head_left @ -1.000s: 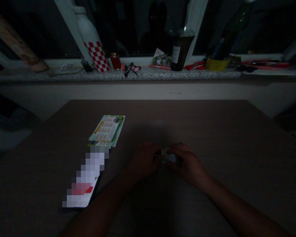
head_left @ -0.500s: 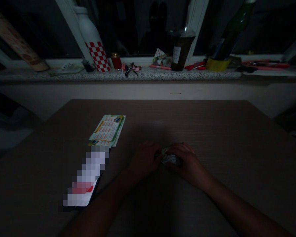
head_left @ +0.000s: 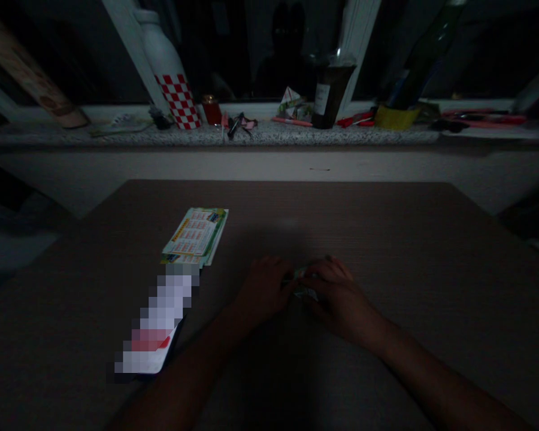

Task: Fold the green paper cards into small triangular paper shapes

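A small folded piece of green-and-white printed paper point(head_left: 302, 284) lies at the middle of the dark wood-grain counter point(head_left: 386, 239), a little nearer its near edge than its far one, caught between two hands. The left hand point(head_left: 263, 290) is curled, its fingertips pinching the paper's left end. The right hand point(head_left: 336, 296) arches over the rest with bent fingers pressed down on it, so only a sliver of the paper shows. Its print is too dark and too small to read.

Toward the left edge of the counter lies one stack of green-bordered leaflets point(head_left: 196, 236) with a calendar-like grid of orange print. The top sheet cannot be read, and how many sheets lie under it cannot be told. Touching the stack's near end is one long white paper with a red band point(head_left: 155, 328), its face blurred out.

Beyond the far edge runs a speckled stone window ledge point(head_left: 296, 136). Three bottles stand on it:
- a white bottle with a red-and-white chequered band point(head_left: 167, 69)
- a dark bottle with a white label point(head_left: 329, 90), the label unreadable
- a leaning green glass bottle point(head_left: 424, 54)

One small red jar point(head_left: 212, 111) stands just beside the chequered bottle, and one yellow roll of tape point(head_left: 395, 117) sits at the foot of the green bottle.
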{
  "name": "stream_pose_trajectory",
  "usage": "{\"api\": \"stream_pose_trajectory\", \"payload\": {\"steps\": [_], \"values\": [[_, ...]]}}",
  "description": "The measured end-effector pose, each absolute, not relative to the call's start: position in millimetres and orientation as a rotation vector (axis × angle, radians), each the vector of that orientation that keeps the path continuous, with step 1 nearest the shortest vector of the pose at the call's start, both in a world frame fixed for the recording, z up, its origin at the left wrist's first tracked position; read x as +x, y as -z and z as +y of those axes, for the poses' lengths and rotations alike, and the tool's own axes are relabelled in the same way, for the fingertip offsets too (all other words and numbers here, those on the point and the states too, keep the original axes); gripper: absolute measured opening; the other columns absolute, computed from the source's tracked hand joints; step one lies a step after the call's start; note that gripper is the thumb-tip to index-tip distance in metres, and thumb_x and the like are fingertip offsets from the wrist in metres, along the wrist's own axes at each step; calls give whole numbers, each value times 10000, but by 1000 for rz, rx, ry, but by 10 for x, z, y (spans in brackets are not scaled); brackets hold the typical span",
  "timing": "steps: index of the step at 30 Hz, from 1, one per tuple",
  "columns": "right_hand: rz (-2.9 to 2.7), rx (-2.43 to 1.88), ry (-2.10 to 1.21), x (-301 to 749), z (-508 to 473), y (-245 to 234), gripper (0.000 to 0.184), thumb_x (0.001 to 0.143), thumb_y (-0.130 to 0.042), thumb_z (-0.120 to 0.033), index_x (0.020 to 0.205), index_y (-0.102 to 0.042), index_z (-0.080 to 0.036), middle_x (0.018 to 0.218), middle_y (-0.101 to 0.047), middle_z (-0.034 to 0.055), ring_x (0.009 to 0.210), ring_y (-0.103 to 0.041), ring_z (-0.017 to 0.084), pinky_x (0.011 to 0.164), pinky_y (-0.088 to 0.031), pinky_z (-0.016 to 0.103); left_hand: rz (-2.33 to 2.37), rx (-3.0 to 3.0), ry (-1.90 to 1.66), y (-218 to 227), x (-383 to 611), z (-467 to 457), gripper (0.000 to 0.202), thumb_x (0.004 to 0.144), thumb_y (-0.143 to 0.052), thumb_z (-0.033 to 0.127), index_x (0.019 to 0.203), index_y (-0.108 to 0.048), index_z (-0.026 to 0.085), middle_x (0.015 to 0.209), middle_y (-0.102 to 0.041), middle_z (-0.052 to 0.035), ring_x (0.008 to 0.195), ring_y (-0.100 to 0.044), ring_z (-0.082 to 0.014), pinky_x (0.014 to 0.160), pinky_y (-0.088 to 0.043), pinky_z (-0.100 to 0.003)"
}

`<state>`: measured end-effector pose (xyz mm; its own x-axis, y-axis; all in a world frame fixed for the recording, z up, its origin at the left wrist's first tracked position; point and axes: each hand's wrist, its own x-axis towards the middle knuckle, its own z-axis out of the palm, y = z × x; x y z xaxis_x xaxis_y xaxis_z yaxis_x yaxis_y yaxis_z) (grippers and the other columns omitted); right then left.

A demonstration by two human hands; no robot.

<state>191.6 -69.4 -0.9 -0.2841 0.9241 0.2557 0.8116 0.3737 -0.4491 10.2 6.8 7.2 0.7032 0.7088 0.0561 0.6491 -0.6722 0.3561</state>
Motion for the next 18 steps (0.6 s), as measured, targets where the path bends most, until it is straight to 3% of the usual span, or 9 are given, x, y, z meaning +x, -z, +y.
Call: {"api": "stream_pose_trajectory", "payload": {"steps": [8,18], "values": [[-2066,-1540,-271,1867,-606,84,162,850,-620,-216,962,-712,-289,974,-667,36,1014,-581,244,1052,-294,541,1095,2691,-288,-74,85,-28,194,922,-483,336,983,-588,185,987,-606,-72,945,-537,-242,808,-403,-381],[-2058,-1567,-273,1858,-622,110,163,857,-610,-219,978,-704,-275,1016,-664,38,1015,-580,243,1053,-284,552,1189,2772,-399,24,3,-209,195,957,-428,257,958,-607,180,954,-593,-66,895,-524,-218,783,-411,-362]]}}
